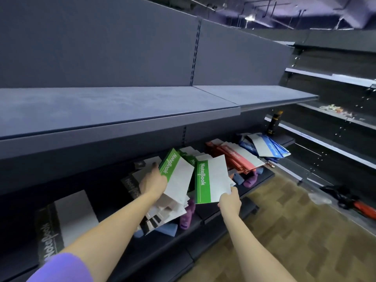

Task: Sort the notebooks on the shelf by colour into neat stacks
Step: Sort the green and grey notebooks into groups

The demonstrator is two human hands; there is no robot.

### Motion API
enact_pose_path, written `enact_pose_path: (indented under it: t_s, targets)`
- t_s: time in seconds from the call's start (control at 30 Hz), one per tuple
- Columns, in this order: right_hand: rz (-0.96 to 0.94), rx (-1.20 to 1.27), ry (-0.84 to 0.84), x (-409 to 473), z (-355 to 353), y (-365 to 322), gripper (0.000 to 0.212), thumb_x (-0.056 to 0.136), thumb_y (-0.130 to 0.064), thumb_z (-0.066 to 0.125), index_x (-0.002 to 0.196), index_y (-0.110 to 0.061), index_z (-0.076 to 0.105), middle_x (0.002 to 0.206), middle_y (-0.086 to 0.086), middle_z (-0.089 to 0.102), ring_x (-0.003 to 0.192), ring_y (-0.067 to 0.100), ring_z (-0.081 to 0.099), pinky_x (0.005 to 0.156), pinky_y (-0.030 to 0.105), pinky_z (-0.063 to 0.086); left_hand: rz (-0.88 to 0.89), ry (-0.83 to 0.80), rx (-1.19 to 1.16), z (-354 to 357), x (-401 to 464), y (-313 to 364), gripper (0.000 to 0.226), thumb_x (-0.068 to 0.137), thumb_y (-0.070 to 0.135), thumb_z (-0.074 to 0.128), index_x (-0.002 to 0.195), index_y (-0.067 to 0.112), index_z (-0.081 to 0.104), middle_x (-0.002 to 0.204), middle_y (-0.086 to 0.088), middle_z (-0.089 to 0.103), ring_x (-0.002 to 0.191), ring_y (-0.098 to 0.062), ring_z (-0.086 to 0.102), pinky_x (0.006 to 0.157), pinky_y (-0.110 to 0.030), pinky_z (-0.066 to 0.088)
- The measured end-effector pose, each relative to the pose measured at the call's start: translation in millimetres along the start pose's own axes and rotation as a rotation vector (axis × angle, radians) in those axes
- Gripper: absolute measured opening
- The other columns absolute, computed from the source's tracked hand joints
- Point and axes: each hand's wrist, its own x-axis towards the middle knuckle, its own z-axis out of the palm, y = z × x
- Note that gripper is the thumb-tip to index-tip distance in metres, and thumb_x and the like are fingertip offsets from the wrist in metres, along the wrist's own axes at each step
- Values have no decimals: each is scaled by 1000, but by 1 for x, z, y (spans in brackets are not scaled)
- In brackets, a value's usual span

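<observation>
While both of my hands were busy under the upper shelf (122, 127), each had a green notebook. My left hand (153, 182) gripped the far side of one green notebook (176, 176), which stood tilted on top of a loose, fanned heap of notebooks (164, 210) just below it; most of my fingers were hidden behind the cover. My right hand (229, 200) pinched the near corner of a second green notebook (211, 178), held off the lower shelf (223, 212) and just beside the first.

Beyond my hands more green covers (189, 157) peeked out. Further right of my right hand lay a slanting red stack (238, 157), and past that a blue stack (266, 147), both ragged at the edges. Left of my left hand sat black notebooks (130, 186), with another black one (67, 222) nearer my left elbow.

I judged the heap the chief risk: it overhung the shelf front, so lifting the tilted notebook could let the sheets beneath slide to the floor (284, 231). My corner pinch looked weak too; the cover could twist and drop. Purple and blue objects (187, 216) lay under the heap, and I could not tell what they were, but they would keep any stack set on them from sitting flat.
</observation>
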Motion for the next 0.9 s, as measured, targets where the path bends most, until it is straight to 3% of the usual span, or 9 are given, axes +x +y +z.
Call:
enact_pose_path:
  t_s: [0.1,0.23,0.33,0.53,0.7,0.77,0.9]
  targets:
    - [-64,-119,-94,39,-3,-5,60,88,-3,40,146,-17,38,126,22,56,102,38,56,80,39,48,-77,22,-4,17,10,12,41,93,19,43,134,16,41,112,-17,65,97,-37,64,70,-35,44]
    - [-177,-358,-138,84,-6,-14,34,91,-10,44,125,-9,47,119,19,59,105,37,58,78,38,43,-172,55,-11,34,15,35,36,92,17,44,128,17,44,109,-15,65,94,-35,63,70,-35,46]
    - [-269,-467,-158,115,-3,-15,31,94,-18,46,121,-7,55,123,14,57,111,35,56,81,39,43,-228,104,-33,43,18,50,31,89,14,45,119,16,48,108,-14,64,90,-33,61,75,-36,51]
    - [-358,-454,-245,153,0,-13,32,88,-30,65,113,-10,59,121,14,50,108,35,53,85,41,48,-319,156,-166,67,15,72,36,89,9,45,124,14,52,110,-14,63,92,-33,57,79,-37,50]
    - [-460,-472,-340,167,-4,-12,17,93,-23,59,108,-16,58,116,9,51,104,31,56,81,36,44,-339,149,-249,89,13,100,26,89,10,45,115,11,49,106,-18,63,85,-35,62,70,-40,55]
    - [-511,-446,-389,172,-7,-10,11,94,-20,58,104,-18,57,113,8,52,99,29,57,79,34,44,-341,115,-202,103,14,110,36,89,13,46,125,9,46,109,-17,62,88,-38,65,65,-39,55]
    - [-570,-408,-442,181,-12,-3,6,93,-18,56,97,-21,54,106,5,56,89,22,56,74,31,42,-346,40,76,129,18,122,50,91,19,48,139,8,38,124,-17,61,111,-36,60,79,-36,45]
